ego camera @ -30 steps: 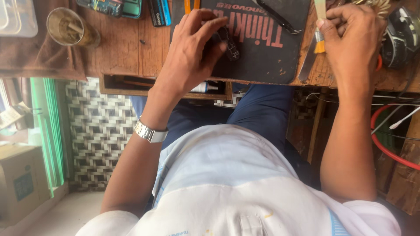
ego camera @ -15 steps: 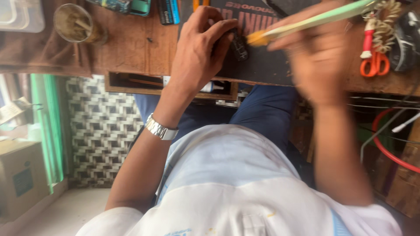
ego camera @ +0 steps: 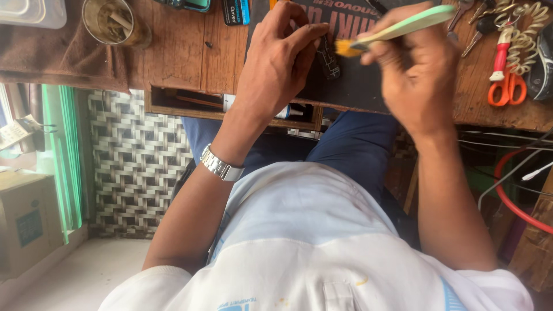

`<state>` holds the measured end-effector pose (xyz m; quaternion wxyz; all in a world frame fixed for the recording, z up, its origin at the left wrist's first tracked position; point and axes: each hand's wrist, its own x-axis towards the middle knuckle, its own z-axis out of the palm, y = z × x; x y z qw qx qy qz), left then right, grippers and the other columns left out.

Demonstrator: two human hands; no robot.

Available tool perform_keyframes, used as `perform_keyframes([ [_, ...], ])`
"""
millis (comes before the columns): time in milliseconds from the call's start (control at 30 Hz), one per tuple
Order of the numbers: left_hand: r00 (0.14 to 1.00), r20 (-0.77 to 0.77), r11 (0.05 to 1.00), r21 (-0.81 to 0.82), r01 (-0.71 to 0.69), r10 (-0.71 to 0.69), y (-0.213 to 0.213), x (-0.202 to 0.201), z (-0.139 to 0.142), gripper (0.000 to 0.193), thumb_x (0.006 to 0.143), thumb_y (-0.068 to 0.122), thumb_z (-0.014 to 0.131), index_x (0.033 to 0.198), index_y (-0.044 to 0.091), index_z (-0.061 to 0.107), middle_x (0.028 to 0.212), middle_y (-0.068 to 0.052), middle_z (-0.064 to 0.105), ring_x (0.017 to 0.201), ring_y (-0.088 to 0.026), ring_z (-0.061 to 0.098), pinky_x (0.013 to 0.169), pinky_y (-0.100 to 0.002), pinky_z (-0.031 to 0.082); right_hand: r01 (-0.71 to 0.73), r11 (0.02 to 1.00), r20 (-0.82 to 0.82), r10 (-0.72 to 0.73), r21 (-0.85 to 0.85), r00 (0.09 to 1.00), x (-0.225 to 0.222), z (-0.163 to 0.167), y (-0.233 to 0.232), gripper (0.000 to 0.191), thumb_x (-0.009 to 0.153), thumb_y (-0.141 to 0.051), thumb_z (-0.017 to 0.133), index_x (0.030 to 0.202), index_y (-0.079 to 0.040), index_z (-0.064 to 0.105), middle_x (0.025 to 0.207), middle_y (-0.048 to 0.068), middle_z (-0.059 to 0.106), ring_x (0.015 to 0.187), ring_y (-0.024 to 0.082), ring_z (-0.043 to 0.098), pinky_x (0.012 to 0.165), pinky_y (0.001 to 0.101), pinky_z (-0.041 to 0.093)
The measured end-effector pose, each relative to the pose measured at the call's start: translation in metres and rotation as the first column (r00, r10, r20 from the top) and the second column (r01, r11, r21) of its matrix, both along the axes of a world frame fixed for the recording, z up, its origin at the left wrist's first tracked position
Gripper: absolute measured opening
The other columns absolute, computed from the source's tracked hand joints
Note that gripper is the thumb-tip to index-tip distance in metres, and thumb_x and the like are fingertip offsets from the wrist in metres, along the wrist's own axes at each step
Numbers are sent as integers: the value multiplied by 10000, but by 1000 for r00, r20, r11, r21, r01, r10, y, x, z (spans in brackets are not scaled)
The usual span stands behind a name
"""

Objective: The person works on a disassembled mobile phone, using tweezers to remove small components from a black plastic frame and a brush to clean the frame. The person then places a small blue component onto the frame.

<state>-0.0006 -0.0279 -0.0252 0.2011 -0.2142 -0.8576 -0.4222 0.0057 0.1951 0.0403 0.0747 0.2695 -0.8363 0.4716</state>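
My left hand (ego camera: 276, 63) presses a small dark part (ego camera: 329, 57) onto a black mat (ego camera: 357, 86) on the wooden desk (ego camera: 178, 52). Its fingers pinch the part's left side, and a metal watch sits on that wrist. My right hand (ego camera: 417, 75) is closed around a pale green brush (ego camera: 403, 26) with orange bristles. The bristle tip touches the small dark part from the right.
Orange-handled scissors (ego camera: 504, 86) and a coiled cord (ego camera: 521, 34) lie at the desk's right. A cup of sticks (ego camera: 112, 22) stands on a brown cloth at the left. An open drawer (ego camera: 230, 103) sits under the desk. A cardboard box (ego camera: 26, 224) stands on the floor at the left.
My right hand picked up the green brush from the desk's right side and swung it left, bringing the bristles to the small dark part. My left hand stayed on the part.
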Motion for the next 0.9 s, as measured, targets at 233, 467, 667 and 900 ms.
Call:
perform_keyframes([
  [233, 999, 44, 1000, 16, 6, -7, 1, -3, 1, 222, 981, 45, 737, 1197, 98, 747, 1133, -90, 579, 1014, -261, 603, 914, -418, 503, -10, 984, 104, -9, 177, 995, 4, -8, -4, 56, 1142, -46, 640, 1129, -21, 688, 1017, 96, 732, 825, 137, 718, 701, 259, 606],
  [467, 1000, -7, 1000, 10, 9, -9, 3, -2, 1, 262, 978, 30, 723, 1226, 109, 741, 1147, -92, 566, 1048, -277, 603, 932, -413, 512, -41, 984, 41, 35, 170, 999, 5, -11, -5, 26, 1137, -31, 652, 1132, -23, 676, 1006, 91, 728, 843, 136, 720, 730, 266, 601],
  [667, 1000, 17, 1000, 9, 15, -15, 2, -3, -1, 241, 993, 46, 730, 1224, 114, 740, 1145, -89, 571, 1013, -263, 606, 927, -409, 518, -54, 998, 52, 55, -24, 997, 0, -9, 0, 108, 1138, 46, 572, 1194, -9, 646, 1065, 90, 709, 893, 142, 701, 766, 266, 598],
  [900, 1000, 6, 1000, -2, 11, -11, 1, -4, -3, 242, 995, 47, 733, 1225, 120, 740, 1149, -82, 572, 1016, -251, 618, 913, -411, 506, -13, 982, 68, 0, 191, 998, 3, -6, -6, 84, 1098, 47, 645, 1118, -12, 702, 946, 82, 707, 805, 148, 692, 678, 274, 561],
])
